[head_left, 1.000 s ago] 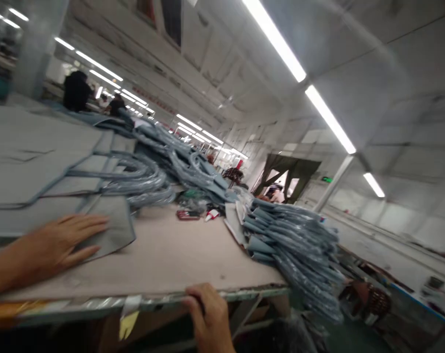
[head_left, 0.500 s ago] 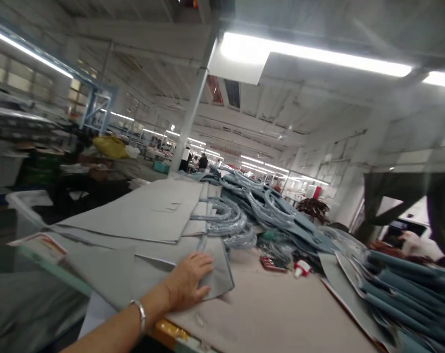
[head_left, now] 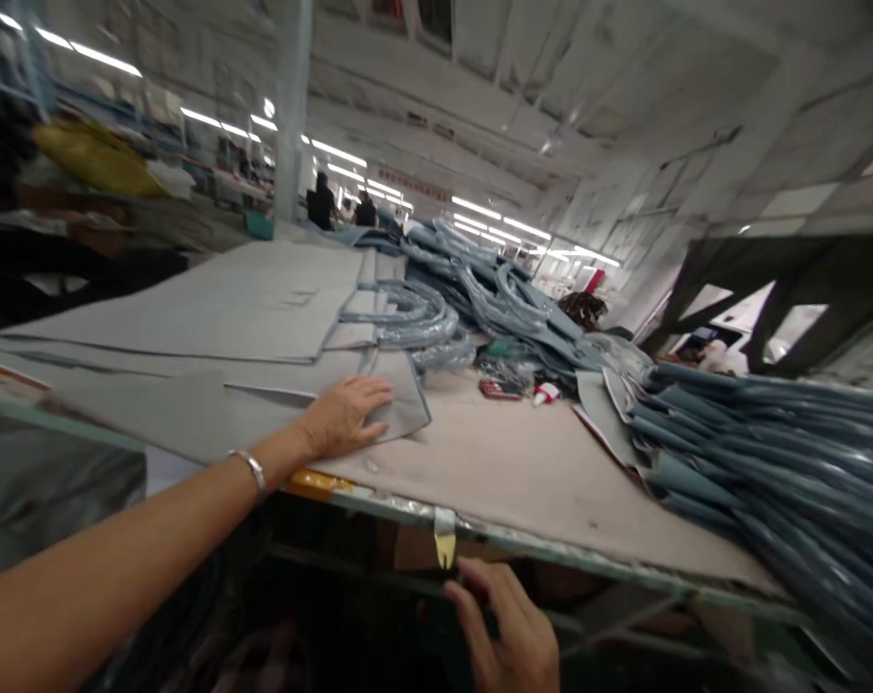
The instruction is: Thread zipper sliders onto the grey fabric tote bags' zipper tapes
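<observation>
My left hand (head_left: 346, 416), with a silver bracelet at its wrist, lies with spread fingers on a grey sheet piece (head_left: 403, 390) near the table's front edge. Larger grey sheets (head_left: 191, 303) are layered behind and to the left of it. Below the table edge my right hand (head_left: 504, 621) is raised with thumb and forefinger apart and nothing between them. Just above its fingertips a yellow forked piece (head_left: 445, 551) hangs from the edge on a whitish strip.
Coiled plastic-wrapped tubing (head_left: 422, 322) and a blue-grey heap lie behind the sheets. A red calculator-like object (head_left: 500, 389) and a red-and-white bottle (head_left: 546, 393) sit mid-table. Blue-grey bundles (head_left: 789, 462) fill the right side. People stand far back.
The view has tilted down and shifted, showing the table's front edge and the yellow piece. My right hand has come into view; my left hand stays on the grey piece.
</observation>
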### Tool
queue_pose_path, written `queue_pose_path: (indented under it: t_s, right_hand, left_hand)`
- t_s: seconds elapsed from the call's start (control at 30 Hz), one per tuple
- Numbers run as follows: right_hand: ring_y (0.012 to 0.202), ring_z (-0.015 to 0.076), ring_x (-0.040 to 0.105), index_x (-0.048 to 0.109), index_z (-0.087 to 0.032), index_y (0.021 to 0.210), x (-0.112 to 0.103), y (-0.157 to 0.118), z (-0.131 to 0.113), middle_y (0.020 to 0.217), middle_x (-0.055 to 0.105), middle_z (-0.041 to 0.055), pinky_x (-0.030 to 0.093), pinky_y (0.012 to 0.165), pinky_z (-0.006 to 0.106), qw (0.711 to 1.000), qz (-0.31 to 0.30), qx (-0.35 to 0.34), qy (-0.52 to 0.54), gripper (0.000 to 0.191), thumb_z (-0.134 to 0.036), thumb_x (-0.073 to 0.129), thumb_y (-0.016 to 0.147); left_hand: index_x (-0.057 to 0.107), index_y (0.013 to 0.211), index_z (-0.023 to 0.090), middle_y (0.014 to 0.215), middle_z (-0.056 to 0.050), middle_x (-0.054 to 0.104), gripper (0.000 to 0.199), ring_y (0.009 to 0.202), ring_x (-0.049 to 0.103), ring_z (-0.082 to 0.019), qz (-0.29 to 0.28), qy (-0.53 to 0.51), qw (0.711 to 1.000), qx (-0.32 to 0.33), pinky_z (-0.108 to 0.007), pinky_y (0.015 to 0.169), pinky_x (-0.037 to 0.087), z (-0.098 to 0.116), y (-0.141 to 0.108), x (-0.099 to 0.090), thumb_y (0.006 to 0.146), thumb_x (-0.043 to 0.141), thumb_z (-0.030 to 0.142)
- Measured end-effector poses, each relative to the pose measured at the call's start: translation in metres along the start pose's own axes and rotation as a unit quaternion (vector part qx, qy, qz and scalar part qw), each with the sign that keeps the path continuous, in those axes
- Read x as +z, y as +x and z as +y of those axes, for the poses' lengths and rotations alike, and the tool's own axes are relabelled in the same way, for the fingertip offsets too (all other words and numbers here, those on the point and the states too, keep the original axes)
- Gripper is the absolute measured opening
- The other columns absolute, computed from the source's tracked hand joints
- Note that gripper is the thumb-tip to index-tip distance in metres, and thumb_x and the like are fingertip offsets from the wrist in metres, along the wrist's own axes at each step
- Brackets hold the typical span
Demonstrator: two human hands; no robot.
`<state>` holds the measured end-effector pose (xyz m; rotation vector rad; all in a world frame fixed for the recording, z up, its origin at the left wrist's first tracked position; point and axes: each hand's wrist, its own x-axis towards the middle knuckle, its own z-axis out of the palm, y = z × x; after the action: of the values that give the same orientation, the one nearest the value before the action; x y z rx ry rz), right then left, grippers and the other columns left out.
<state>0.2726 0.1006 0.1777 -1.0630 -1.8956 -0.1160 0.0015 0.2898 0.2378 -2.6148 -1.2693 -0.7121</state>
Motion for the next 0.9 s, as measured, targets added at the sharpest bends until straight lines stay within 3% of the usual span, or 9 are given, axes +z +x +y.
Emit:
queue_pose_path:
  t_s: [0.03, 0.27, 0.5, 0.67, 0.83, 0.9]
  right_hand:
    - [0.076, 0.0172, 0.072, 0.065, -0.025, 0.111, -0.001, 0.000, 0.000, 0.087, 0.074, 0.0025, 0.059, 0.068, 0.025, 1.000, -0.007, 0.000, 0.007, 0.011, -0.024, 0.057, 0.103]
    - [0.076, 0.0167, 0.068, 0.066, -0.018, 0.109, 0.001, 0.010, -0.013, 0.087, 0.070, 0.0042, 0.053, 0.071, 0.027, 0.999, -0.036, 0.020, -0.006, 0.015, -0.027, 0.055, 0.106]
    - [0.070, 0.0187, 0.064, 0.067, -0.019, 0.106, 0.001, 0.013, -0.016, 0.080, 0.066, 0.0038, 0.047, 0.066, 0.029, 0.994, -0.073, 0.036, -0.067, 0.023, -0.032, 0.048, 0.108]
    - [0.072, 0.0194, 0.068, 0.068, -0.020, 0.107, 0.000, 0.018, -0.012, 0.084, 0.069, 0.0054, 0.052, 0.068, 0.028, 0.991, -0.090, 0.037, -0.089, 0.027, -0.035, 0.046, 0.109]
    - [0.078, 0.0169, 0.075, 0.070, -0.023, 0.109, 0.019, 0.001, 0.014, 0.095, 0.077, 0.0041, 0.058, 0.075, 0.021, 0.999, -0.035, 0.009, -0.039, 0.026, -0.038, 0.049, 0.107]
    - [0.072, 0.0171, 0.075, 0.070, -0.023, 0.113, 0.031, -0.006, 0.027, 0.090, 0.077, 0.0029, 0.058, 0.069, 0.020, 0.999, 0.001, 0.014, -0.035, 0.026, -0.040, 0.052, 0.105]
  left_hand:
    - [0.060, 0.134, 0.011, 0.149, -0.013, 0.053, 0.038, 0.143, 0.043, -0.027, 0.001, -0.006, 1.000, 0.007, -0.050, 0.123, 0.028, -0.001, 0.001, 0.000, 0.098, 0.055, 0.024]
    - [0.062, 0.130, 0.008, 0.146, -0.012, 0.055, 0.036, 0.141, 0.044, -0.024, 0.011, -0.010, 1.000, 0.008, -0.046, 0.123, 0.027, -0.001, 0.001, 0.000, 0.101, 0.055, 0.029]
    - [0.062, 0.131, 0.011, 0.146, -0.008, 0.055, 0.039, 0.141, 0.041, -0.016, 0.026, -0.024, 0.999, -0.007, -0.037, 0.124, 0.023, 0.007, -0.002, -0.004, 0.104, 0.042, 0.032]
    - [0.062, 0.130, 0.010, 0.147, -0.010, 0.054, 0.042, 0.141, 0.042, -0.019, 0.033, -0.042, 0.999, -0.002, -0.040, 0.124, 0.023, 0.003, -0.002, 0.000, 0.103, 0.040, 0.033]
    - [0.066, 0.126, 0.013, 0.142, -0.012, 0.060, 0.038, 0.136, 0.052, -0.028, 0.030, -0.005, 0.999, 0.021, -0.048, 0.119, 0.035, -0.010, 0.002, 0.010, 0.092, 0.065, 0.032]
    - [0.066, 0.124, 0.016, 0.141, -0.009, 0.062, 0.036, 0.134, 0.054, -0.026, 0.044, 0.015, 0.999, 0.028, -0.046, 0.118, 0.039, -0.013, 0.002, 0.012, 0.091, 0.068, 0.030]
